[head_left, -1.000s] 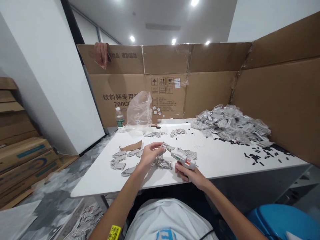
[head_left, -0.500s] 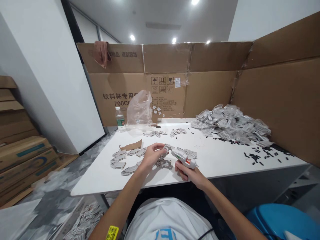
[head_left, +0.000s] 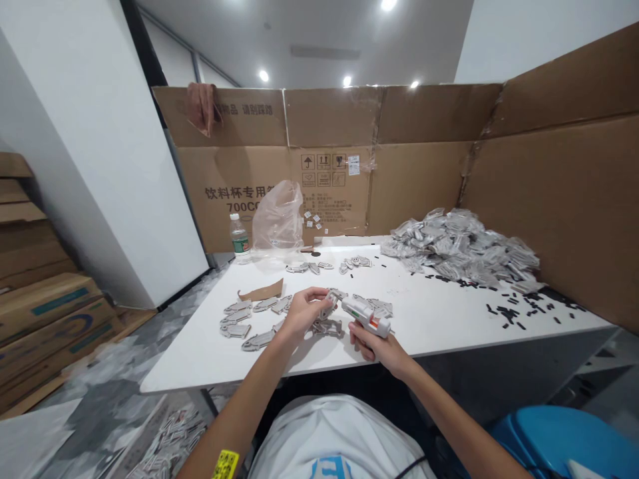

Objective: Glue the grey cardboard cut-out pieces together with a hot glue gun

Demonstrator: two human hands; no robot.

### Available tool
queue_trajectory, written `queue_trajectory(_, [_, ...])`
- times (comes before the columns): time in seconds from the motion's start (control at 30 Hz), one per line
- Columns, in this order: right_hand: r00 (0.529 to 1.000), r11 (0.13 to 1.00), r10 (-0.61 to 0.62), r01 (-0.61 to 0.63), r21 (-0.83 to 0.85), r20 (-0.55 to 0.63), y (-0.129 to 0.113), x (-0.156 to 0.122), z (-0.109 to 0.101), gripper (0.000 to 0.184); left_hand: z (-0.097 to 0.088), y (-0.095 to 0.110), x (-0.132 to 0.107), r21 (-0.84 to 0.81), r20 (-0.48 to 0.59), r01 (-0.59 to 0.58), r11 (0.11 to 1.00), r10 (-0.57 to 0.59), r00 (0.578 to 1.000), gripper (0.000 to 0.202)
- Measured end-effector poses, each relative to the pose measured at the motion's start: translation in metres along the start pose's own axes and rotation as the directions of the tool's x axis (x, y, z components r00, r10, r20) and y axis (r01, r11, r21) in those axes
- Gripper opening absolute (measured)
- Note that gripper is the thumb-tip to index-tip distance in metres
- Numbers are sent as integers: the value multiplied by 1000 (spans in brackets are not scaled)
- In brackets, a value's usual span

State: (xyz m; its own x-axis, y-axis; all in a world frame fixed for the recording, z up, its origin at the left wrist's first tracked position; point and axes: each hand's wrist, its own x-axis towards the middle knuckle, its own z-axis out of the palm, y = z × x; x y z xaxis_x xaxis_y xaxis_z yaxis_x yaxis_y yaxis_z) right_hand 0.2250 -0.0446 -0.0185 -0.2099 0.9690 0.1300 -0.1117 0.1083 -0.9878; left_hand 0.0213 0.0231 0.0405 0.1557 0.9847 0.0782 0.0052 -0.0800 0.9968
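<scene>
My right hand [head_left: 372, 342] is wrapped round the handle of a white glue gun [head_left: 366, 316], whose nozzle points up and left. Closed on a small grey plastic part [head_left: 330, 303], my left hand [head_left: 305, 311] holds it right by the nozzle; whether nozzle and part touch, I cannot tell. More grey parts [head_left: 327, 327] lie on the white table just under my left hand, partly hidden by it. Further similar grey parts [head_left: 235, 329] are spread to the left, and others [head_left: 382, 307] lie behind the glue gun.
A heap of bagged grey parts [head_left: 459, 246] rises at the back right, with small black strips [head_left: 509, 313] scattered before it. A plastic bottle [head_left: 239, 237] and a clear bag [head_left: 278, 216] stand at the back left. Cardboard walls [head_left: 419, 179] enclose the table's far side.
Hardly anything differs: the glue gun and my right hand have shifted very slightly left. My left hand keeps its hold on the grey part.
</scene>
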Motion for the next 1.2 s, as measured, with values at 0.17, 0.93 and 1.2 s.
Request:
queue_trajectory(0.17, [1000, 1000, 15, -15, -13, -12, 1, 0, 0, 60, 1, 2, -1, -8, -2, 21, 1000, -21, 1000, 40])
queue_trajectory(0.93, [999, 999, 36, -37, -24, -41, 3, 0, 2, 61, 2, 4, -5, 0, 10, 3, 1000, -3, 1000, 37])
queue_trajectory(1.2, [998, 999, 36, -37, -18, -42, 3, 0, 2, 59, 3, 3, -5, 20, 7, 7, 1000, -8, 1000, 35])
